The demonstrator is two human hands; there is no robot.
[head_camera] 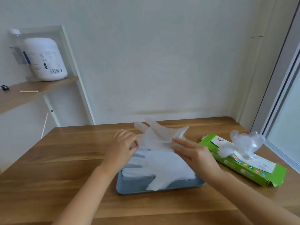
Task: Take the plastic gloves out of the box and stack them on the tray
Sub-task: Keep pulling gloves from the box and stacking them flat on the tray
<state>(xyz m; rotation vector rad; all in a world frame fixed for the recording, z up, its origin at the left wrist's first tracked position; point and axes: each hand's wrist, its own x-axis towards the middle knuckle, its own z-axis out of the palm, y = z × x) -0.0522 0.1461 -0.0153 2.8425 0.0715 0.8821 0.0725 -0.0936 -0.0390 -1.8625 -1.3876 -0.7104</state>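
Your grey tray (129,187) holds a stack of gloves (162,166). Above it, your left hand (121,146) pinches a clear glove (155,135) at its 9 o'clock edge, and your right hand (194,153) lies straight-fingered against it. The green box (243,168) lies at 3 o'clock.

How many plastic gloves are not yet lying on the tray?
2. One glove is held above the tray, pinched by the left hand, with the right hand touching it. The other glove sticks out of the green box. More may be hidden inside.
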